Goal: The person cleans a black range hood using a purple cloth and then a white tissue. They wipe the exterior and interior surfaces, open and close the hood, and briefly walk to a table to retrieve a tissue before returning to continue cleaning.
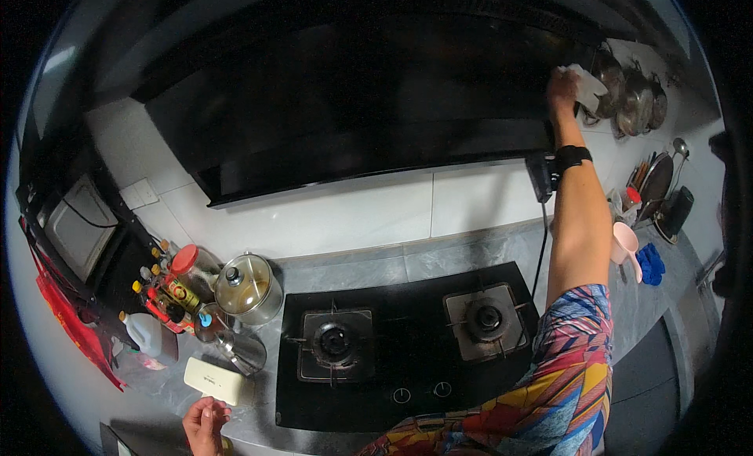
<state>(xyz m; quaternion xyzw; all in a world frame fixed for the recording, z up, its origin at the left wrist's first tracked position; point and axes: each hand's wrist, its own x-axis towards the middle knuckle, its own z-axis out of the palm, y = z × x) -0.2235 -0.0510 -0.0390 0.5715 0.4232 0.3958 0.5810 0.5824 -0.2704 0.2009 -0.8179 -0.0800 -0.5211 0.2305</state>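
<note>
My right hand [563, 93] is stretched up to the right end of the black range hood [365, 97]. It grips a crumpled white wipe [588, 91] against the hood's dark surface, beside the hanging pans. A black band circles my right wrist. Low on the left, my left hand [205, 423] hovers by the counter's front edge with loosely bent fingers and nothing visible in it. Just beyond its fingertips lies a cream rectangular box [213, 380] bearing writing. Between my arms sits a black two-burner gas hob [406, 338], with no pot on its burners.
Left of the hob stand a glass-lidded pot [250, 291], a red-lidded jar [193, 270], several sauce bottles [176, 297] and a plastic jug [150, 335]. Lidded pans [635, 106] hang at right, above a pink ladle cup [625, 244] and blue cloth [651, 264]. A black cable [539, 250] drops behind the hob.
</note>
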